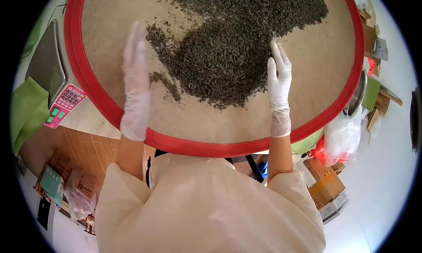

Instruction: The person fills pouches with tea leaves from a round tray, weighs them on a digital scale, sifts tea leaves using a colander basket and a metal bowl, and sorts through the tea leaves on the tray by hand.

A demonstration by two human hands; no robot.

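Observation:
Dark dried tea leaves (222,55) lie heaped on a wide round tray with a red rim (211,148). Gloved in thin white, my left hand (136,75) is to the left of the heap, apart from it, fingers stretched out and slightly blurred. A thin streak of finer, greenish bits (166,85) lies between that hand and the heap. My right hand (280,72), in a similar glove, is at the heap's right edge with its fingers extended and nothing in its grasp. Whether its fingertips touch the leaves I cannot tell.
On the left are a scale with a pink keypad (70,98) and a green cloth (28,110). A metal bowl (358,94), plastic bags (343,138) and cardboard boxes (324,182) are on the right. Small wooden chairs (83,185) stand at lower left.

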